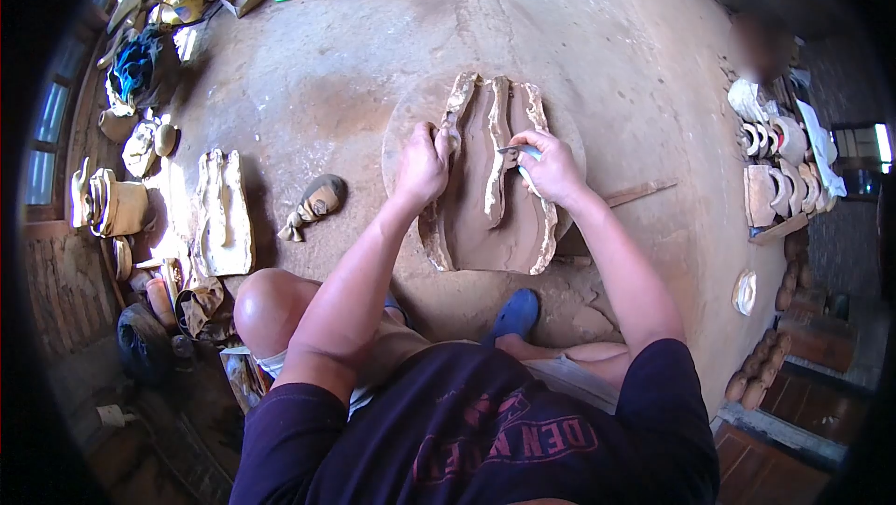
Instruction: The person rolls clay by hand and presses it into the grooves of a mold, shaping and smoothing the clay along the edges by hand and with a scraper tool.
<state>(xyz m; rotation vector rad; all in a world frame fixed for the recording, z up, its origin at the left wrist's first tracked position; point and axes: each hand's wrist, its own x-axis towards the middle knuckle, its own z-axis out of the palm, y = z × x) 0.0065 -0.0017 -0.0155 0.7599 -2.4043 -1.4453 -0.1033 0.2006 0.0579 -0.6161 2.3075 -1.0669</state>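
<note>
At centre, the right hand (pixel 549 167) is closed around a small tool (pixel 516 152); the left hand (pixel 425 165), half-curled, touches the mould (pixel 504 248).

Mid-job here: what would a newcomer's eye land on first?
Probably the big clay-lined mould on its round board, left hand at one edge, right hand working a small tool over it. Next, the bright blue sandal below it, then the sunlit, pale-edged mould on the floor to the left.
</note>
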